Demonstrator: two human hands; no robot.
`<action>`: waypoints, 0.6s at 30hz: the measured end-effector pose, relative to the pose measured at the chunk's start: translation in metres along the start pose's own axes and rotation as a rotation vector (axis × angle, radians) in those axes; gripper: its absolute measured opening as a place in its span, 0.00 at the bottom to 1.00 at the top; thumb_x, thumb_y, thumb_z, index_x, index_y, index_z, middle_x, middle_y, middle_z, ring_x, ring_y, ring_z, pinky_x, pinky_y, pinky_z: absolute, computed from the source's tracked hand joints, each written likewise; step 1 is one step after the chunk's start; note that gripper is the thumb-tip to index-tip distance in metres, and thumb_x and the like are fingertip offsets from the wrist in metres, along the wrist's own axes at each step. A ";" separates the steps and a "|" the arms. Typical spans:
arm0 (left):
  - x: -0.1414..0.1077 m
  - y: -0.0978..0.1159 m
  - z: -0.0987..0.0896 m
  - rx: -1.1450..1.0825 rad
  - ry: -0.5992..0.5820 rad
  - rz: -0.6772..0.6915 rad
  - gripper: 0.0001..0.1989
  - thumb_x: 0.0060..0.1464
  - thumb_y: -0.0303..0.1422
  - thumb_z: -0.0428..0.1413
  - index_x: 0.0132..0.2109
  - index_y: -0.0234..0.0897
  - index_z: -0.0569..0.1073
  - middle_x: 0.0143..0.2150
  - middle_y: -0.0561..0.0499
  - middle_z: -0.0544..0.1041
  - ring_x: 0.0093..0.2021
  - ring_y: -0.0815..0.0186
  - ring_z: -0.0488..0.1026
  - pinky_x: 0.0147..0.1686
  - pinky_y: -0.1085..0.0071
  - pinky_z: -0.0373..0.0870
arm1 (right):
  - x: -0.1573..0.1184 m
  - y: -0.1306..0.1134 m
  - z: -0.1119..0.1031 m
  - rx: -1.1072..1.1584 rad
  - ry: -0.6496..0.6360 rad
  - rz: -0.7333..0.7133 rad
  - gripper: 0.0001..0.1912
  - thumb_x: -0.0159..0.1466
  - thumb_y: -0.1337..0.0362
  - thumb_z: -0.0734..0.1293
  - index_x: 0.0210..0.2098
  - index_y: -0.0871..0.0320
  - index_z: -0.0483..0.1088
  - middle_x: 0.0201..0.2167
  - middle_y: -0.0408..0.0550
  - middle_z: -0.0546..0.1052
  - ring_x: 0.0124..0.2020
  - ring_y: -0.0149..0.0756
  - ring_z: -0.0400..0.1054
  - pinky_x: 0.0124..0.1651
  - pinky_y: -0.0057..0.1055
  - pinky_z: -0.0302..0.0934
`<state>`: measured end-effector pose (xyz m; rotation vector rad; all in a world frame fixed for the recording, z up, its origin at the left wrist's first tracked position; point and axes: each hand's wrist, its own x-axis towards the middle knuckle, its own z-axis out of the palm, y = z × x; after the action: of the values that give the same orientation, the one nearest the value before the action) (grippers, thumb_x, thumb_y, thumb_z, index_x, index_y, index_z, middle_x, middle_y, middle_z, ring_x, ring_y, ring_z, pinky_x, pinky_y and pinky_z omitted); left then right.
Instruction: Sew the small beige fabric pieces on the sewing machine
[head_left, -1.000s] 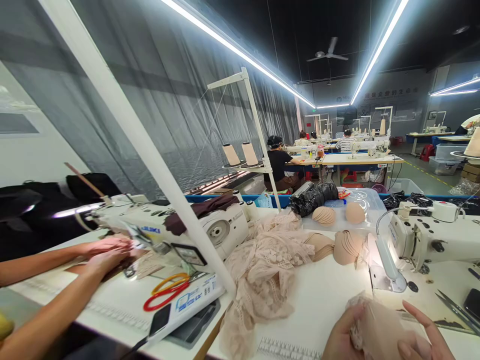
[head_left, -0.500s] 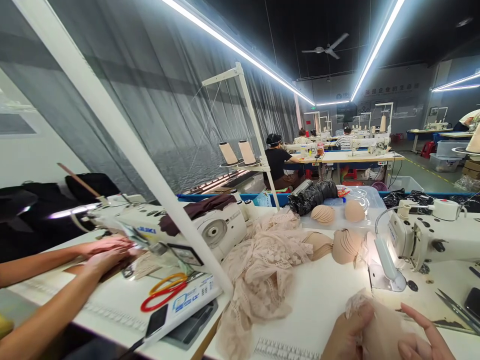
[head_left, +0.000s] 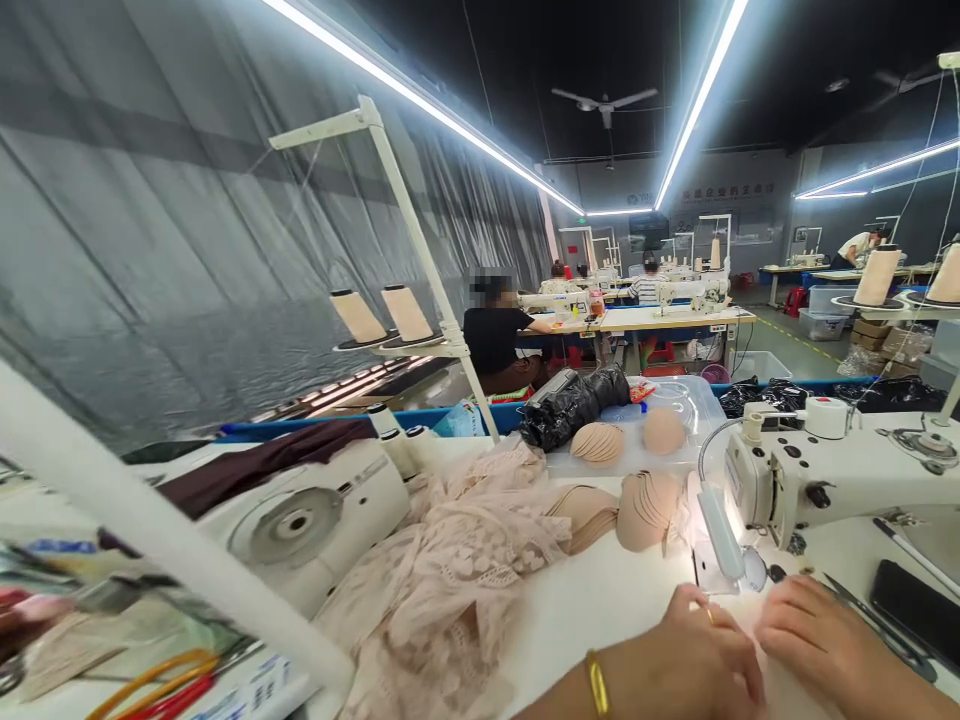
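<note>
Your left hand and right hand sit just beside each other, fingers bent, at pale sheer fabric lying between them; cannot tell whether either pinches it. Gold bangle on your left wrist. Right of your right hand: black phone. Left of your left hand: heaped beige lace. Just ahead of both hands: lit lamp on a sewing machine. Beyond your left hand: stacked foam cups, then black plastic bag. Well beyond: seated person in black top.
</note>
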<state>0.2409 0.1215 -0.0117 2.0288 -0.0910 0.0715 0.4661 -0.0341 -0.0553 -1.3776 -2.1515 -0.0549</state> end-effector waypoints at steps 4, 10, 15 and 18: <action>0.025 -0.011 -0.017 0.479 -0.187 0.044 0.04 0.52 0.33 0.64 0.35 0.38 0.80 0.49 0.47 0.83 0.50 0.49 0.78 0.53 0.50 0.58 | 0.018 0.020 -0.003 -0.148 -0.094 -0.105 0.15 0.79 0.69 0.58 0.43 0.52 0.74 0.40 0.45 0.81 0.42 0.39 0.76 0.44 0.33 0.68; 0.023 -0.006 -0.028 0.602 -0.217 0.051 0.06 0.54 0.32 0.62 0.39 0.38 0.81 0.53 0.49 0.84 0.53 0.52 0.79 0.49 0.55 0.60 | 0.007 0.032 -0.002 -0.135 -0.035 -0.047 0.20 0.72 0.74 0.64 0.58 0.48 0.74 0.49 0.47 0.85 0.43 0.38 0.80 0.49 0.32 0.70; 0.022 -0.019 -0.024 0.544 -0.140 0.088 0.04 0.54 0.33 0.62 0.37 0.39 0.80 0.50 0.48 0.85 0.53 0.49 0.80 0.53 0.53 0.60 | 0.009 0.035 -0.007 -0.198 0.012 -0.052 0.21 0.71 0.72 0.67 0.60 0.48 0.75 0.53 0.45 0.86 0.46 0.40 0.81 0.52 0.31 0.71; 0.023 -0.027 -0.023 0.514 -0.091 0.134 0.04 0.50 0.34 0.64 0.34 0.38 0.79 0.48 0.49 0.86 0.49 0.48 0.81 0.52 0.53 0.60 | 0.008 0.036 -0.008 -0.261 -0.008 -0.051 0.21 0.71 0.72 0.67 0.60 0.49 0.75 0.54 0.43 0.85 0.44 0.41 0.81 0.47 0.31 0.73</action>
<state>0.2659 0.1532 -0.0232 2.5374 -0.2907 0.0941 0.4979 -0.0132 -0.0544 -1.4655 -2.2473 -0.3618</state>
